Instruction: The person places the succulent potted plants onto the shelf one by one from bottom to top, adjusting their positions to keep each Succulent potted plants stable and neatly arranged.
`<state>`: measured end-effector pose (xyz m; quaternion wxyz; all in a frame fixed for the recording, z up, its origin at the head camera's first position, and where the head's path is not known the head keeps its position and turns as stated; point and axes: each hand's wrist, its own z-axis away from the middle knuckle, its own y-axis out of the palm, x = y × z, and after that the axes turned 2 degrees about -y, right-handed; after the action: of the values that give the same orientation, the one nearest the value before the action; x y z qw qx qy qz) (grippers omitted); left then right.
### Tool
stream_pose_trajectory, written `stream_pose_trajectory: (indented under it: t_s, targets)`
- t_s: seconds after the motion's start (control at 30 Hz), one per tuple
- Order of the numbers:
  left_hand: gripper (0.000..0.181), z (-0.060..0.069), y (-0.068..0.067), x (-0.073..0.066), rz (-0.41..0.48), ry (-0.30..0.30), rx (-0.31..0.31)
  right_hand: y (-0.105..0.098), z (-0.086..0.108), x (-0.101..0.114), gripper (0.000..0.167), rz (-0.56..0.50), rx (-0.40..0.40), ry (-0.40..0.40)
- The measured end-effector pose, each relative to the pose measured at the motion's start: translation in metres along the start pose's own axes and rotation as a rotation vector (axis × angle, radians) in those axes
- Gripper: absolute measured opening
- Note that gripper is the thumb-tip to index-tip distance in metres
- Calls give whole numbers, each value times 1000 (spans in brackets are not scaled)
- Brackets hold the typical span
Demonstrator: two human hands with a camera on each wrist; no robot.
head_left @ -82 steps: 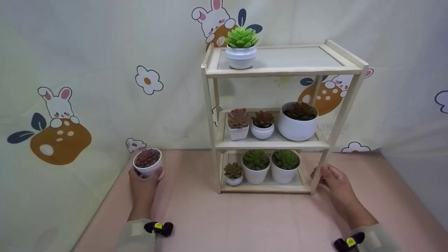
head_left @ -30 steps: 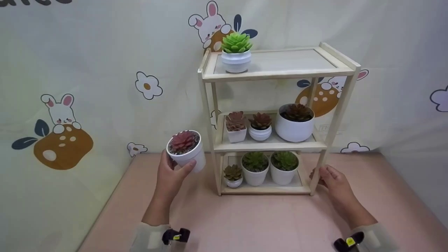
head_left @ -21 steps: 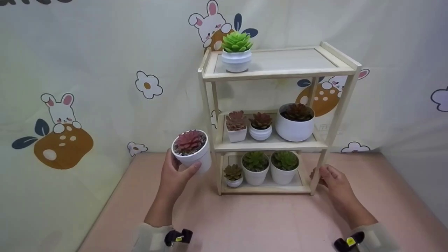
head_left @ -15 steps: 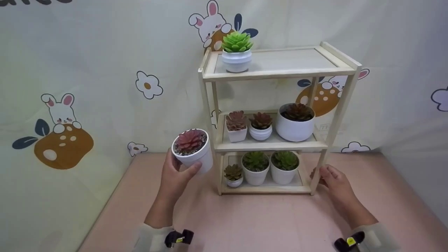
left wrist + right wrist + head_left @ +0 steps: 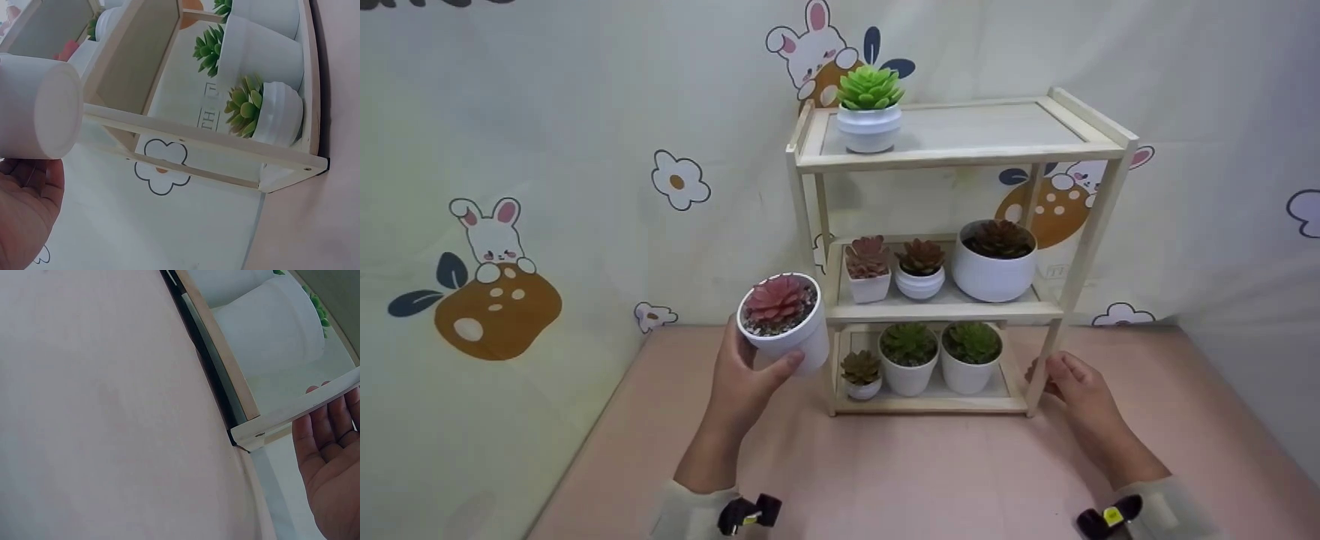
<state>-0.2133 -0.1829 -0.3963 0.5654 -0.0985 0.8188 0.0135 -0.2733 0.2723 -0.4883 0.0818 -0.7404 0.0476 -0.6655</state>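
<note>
In the head view my left hand (image 5: 746,386) grips a white pot with a red succulent (image 5: 778,300), raised off the table and tilted toward the camera. It is beside the front left post of a wooden shelf rack (image 5: 945,309). The left wrist view shows the pot's round base (image 5: 59,109) above my curled fingers. My right hand (image 5: 1080,390) holds the rack's front right post low down; in the right wrist view its fingers (image 5: 323,422) wrap behind that post. A bright green succulent in a white pot (image 5: 870,127) stands on the top shelf's left end.
The middle shelf bears a square-potted succulent (image 5: 868,283), a small round pot (image 5: 919,282) and a large white pot (image 5: 994,276). Below stand a little pot (image 5: 862,388) and two green succulents, one in a left pot (image 5: 907,375). Behind the pink table (image 5: 930,465) hangs a printed cloth (image 5: 585,247).
My left hand has lifted the red succulent's pot from the table at the left and carried it right, up to the rack. My right hand stays on the post.
</note>
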Motion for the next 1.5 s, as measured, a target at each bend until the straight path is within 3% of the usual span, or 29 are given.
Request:
stream_pose_trajectory:
  t_s: [0.53, 0.8, 0.97, 1.27, 1.5]
  targets:
    - [89, 6, 11, -6, -14, 7, 33, -2, -1, 2, 69, 66, 17, 50]
    - [88, 11, 22, -8, -34, 27, 54, -2, 0, 0, 67, 43, 7, 51]
    - [90, 15, 33, -5, -40, 2, 78, 0, -1, -2, 59, -43, -6, 30]
    - [97, 24, 47, -10, -58, -34, 159, 1, -2, 1, 65, 5, 13, 67]
    - [97, 22, 50, -18, -34, -76, 183, 1, -2, 1, 65, 16, -3, 56]
